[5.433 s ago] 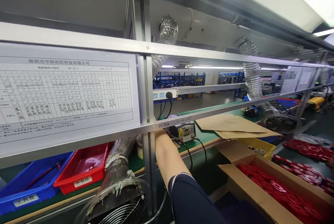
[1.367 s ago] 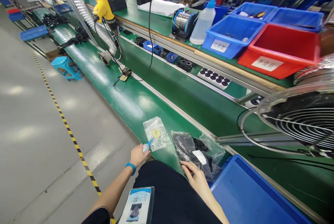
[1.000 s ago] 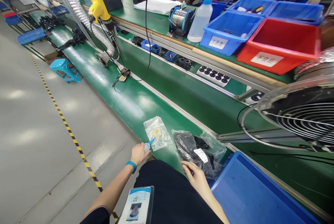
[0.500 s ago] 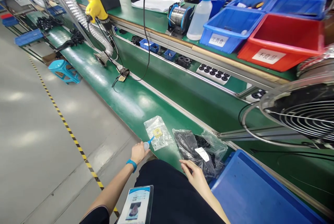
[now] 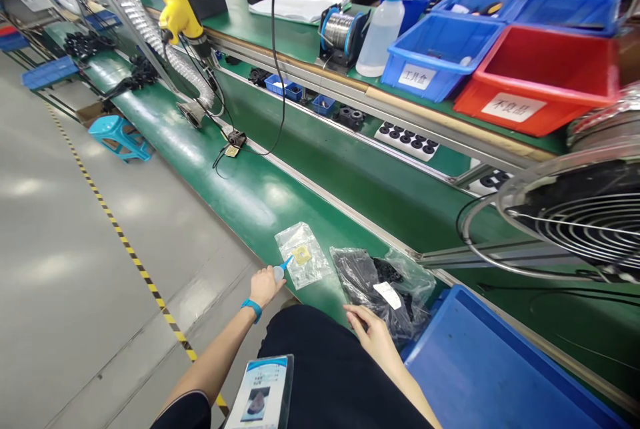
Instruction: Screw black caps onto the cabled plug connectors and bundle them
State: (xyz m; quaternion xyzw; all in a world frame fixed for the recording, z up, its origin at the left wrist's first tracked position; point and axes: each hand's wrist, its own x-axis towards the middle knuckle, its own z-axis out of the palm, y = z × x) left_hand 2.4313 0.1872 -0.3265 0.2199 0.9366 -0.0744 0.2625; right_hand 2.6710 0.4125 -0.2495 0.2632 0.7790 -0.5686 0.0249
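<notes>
My left hand [image 5: 266,287] is closed round a small translucent squeeze bottle [image 5: 279,273] with a blue pointed nozzle. The nozzle tip points at a yellow, squarish piece [image 5: 301,255] lying on a clear plastic bag [image 5: 316,270] on the green bench. My right hand [image 5: 369,327] rests by the bench edge, fingers loosely stretched and holding nothing visible. Beside it lies a larger plastic bag [image 5: 357,275] of black parts, with a white paper label [image 5: 388,295] on it.
At the right stand a blue tray [image 5: 495,362] and a fan [image 5: 590,215]. Blue bins [image 5: 440,49], a red bin [image 5: 543,82], a wire spool [image 5: 340,32] and a tall squeeze bottle [image 5: 383,35] occupy the upper shelf. A flexible duct [image 5: 193,79] hangs further along the bench [image 5: 250,195].
My left hand has drawn slightly back and left, taking the nozzle tip a little away from the yellow piece. The right hand stays where it was.
</notes>
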